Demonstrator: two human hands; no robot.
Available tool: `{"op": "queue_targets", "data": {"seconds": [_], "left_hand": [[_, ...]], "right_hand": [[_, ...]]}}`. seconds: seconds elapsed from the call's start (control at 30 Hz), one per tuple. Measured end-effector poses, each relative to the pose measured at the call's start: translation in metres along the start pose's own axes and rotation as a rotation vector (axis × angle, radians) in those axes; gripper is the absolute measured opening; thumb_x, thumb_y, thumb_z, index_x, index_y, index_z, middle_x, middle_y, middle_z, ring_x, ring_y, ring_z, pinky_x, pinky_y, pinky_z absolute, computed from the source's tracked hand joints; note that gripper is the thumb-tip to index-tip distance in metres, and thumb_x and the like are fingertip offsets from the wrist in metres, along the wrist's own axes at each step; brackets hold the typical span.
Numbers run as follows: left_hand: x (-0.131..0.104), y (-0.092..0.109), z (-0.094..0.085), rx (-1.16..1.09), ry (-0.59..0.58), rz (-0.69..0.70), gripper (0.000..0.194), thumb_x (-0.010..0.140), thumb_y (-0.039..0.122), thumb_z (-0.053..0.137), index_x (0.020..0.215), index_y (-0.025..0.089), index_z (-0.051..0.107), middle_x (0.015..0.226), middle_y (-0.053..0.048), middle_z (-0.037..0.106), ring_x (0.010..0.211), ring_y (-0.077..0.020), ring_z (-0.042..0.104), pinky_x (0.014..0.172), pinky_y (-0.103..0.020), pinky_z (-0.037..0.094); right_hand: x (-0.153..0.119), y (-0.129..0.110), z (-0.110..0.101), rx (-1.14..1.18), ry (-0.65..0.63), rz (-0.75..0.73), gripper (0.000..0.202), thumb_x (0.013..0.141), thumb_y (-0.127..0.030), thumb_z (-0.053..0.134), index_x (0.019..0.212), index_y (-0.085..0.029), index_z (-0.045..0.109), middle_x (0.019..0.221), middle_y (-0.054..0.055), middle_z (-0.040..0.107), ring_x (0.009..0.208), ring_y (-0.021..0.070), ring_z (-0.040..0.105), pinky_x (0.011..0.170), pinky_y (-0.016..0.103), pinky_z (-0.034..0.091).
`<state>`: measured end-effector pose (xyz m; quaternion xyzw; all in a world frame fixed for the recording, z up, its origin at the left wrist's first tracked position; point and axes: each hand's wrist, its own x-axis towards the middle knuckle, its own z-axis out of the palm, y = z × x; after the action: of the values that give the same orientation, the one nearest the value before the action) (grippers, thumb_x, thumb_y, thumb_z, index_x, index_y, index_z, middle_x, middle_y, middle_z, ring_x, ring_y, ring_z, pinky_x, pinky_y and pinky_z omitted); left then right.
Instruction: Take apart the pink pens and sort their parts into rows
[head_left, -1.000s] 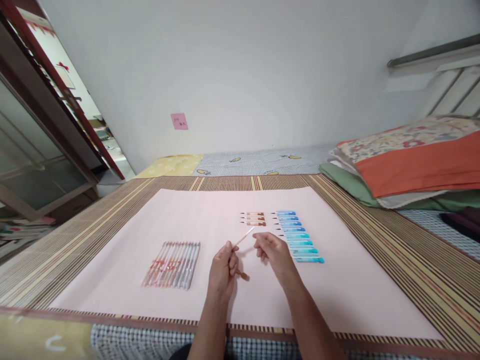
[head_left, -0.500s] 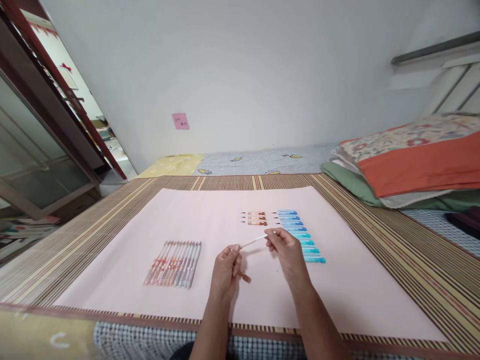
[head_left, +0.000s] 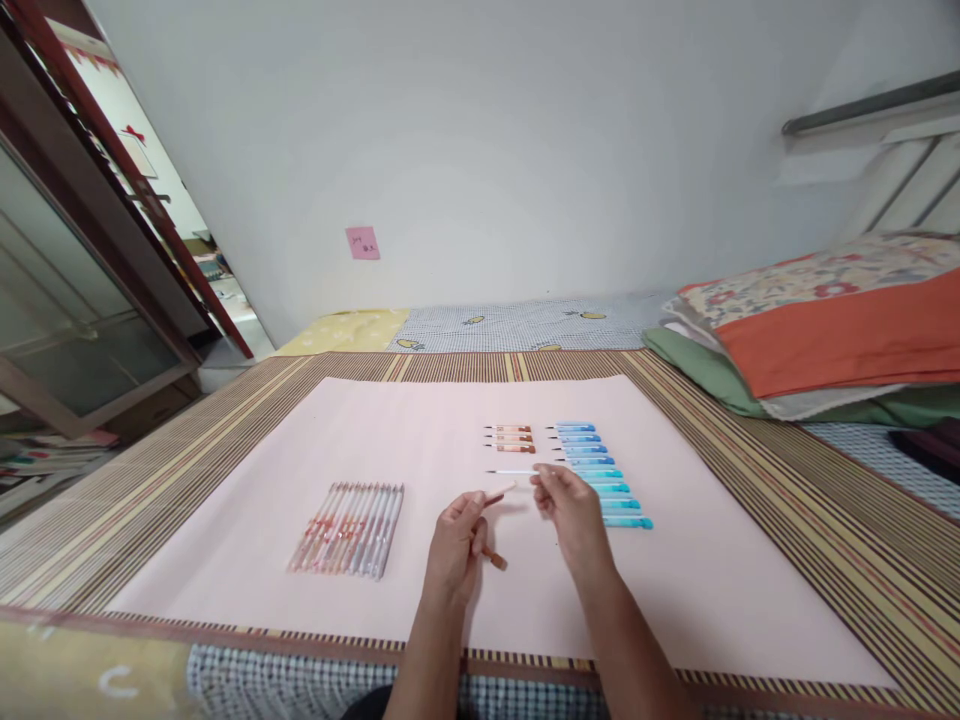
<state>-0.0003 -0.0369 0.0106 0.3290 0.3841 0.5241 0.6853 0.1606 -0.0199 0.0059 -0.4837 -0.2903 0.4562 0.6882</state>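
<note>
Some teal pens point(head_left: 626, 505) behind right hand point(head_left: 571, 508), pink note point(head_left: 363, 243)

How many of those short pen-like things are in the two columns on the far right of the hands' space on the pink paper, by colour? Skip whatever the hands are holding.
Brown ones: 3
Blue ones: 4
Turquoise ones: 4
Total: 11
</note>
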Motion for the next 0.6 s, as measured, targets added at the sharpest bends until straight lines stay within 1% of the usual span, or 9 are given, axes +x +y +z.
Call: {"op": "queue_targets", "data": {"seconds": [0.07,0.13,0.23,0.3,0.37,0.43,0.5,0.6], "left_hand": [[0.0,-0.001,-0.001,0.014,0.008,-0.001,0.05,0.071,0.057,0.084,0.092,0.013,0.071,0.041,0.012,0.038,0.033,-0.0049,0.024,0.037,-0.03,0.054],[0.0,-0.001,-0.001,0.013,0.027,0.011,0.052,0.072,0.056,0.084,0.098,0.013,0.073,0.039,0.013,0.034,0.033,-0.0058,0.026,0.037,-0.028,0.053],[0.001,0.0,-0.002,0.001,0.074,0.035,0.051,0.068,0.055,0.086,0.093,0.013,0.073,0.039,0.012,0.036,0.034,-0.0057,0.029,0.037,-0.026,0.052],[0.001,0.0,-0.001,0.0,0.103,0.038,0.051,0.065,0.056,0.087,0.088,0.013,0.072,0.039,0.012,0.036,0.034,-0.006,0.029,0.037,-0.028,0.053],[0.001,0.001,-0.001,0.004,0.113,0.026,0.052,0.063,0.057,0.088,0.086,0.013,0.072,0.038,0.012,0.036,0.033,-0.0061,0.028,0.037,-0.029,0.053],[0.001,0.0,-0.001,0.009,0.109,0.003,0.052,0.063,0.059,0.087,0.082,0.013,0.071,0.037,0.011,0.035,0.033,-0.0061,0.027,0.036,-0.029,0.051],[0.002,-0.001,0.0,0.015,0.09,-0.023,0.052,0.063,0.062,0.086,0.074,0.014,0.069,0.036,0.01,0.035,0.033,-0.0068,0.029,0.034,-0.028,0.05],[0.002,-0.004,-0.001,0.031,0.057,-0.048,0.053,0.062,0.064,0.086,0.067,0.016,0.064,0.035,0.01,0.035,0.031,-0.0081,0.031,0.034,-0.029,0.049]], "right_hand": [[-0.006,0.008,0.009,-0.121,-0.143,0.023,0.039,0.068,-0.055,0.082,0.075,-0.017,0.073,0.059,0.001,0.065,0.05,0.0113,0.051,0.047,0.025,0.038],[-0.013,0.014,0.017,-0.185,-0.246,0.034,0.036,0.07,-0.053,0.08,0.074,-0.017,0.073,0.057,0.001,0.065,0.049,0.0118,0.052,0.048,0.025,0.038],[-0.019,0.017,0.022,-0.242,-0.333,0.038,0.031,0.072,-0.047,0.078,0.081,-0.017,0.074,0.063,0.001,0.067,0.052,0.0128,0.055,0.049,0.026,0.041],[-0.021,0.015,0.021,-0.285,-0.38,-0.015,0.028,0.073,-0.045,0.077,0.082,-0.018,0.075,0.07,0.003,0.07,0.06,0.0151,0.06,0.056,0.028,0.047],[-0.019,0.011,0.018,-0.29,-0.407,-0.079,0.029,0.076,-0.045,0.077,0.086,-0.018,0.075,0.08,0.006,0.074,0.074,0.0188,0.067,0.068,0.031,0.053],[-0.016,0.006,0.013,-0.263,-0.386,-0.109,0.037,0.076,-0.047,0.079,0.099,-0.018,0.075,0.091,0.007,0.076,0.084,0.0213,0.069,0.077,0.033,0.054],[-0.013,0.001,0.008,-0.259,-0.354,-0.111,0.044,0.075,-0.049,0.08,0.106,-0.019,0.074,0.091,0.007,0.074,0.081,0.0201,0.068,0.074,0.033,0.054],[-0.01,-0.006,-0.001,-0.33,-0.367,-0.119,0.038,0.078,-0.05,0.077,0.098,-0.018,0.075,0.079,0.003,0.07,0.067,0.0158,0.06,0.064,0.029,0.049]]}}
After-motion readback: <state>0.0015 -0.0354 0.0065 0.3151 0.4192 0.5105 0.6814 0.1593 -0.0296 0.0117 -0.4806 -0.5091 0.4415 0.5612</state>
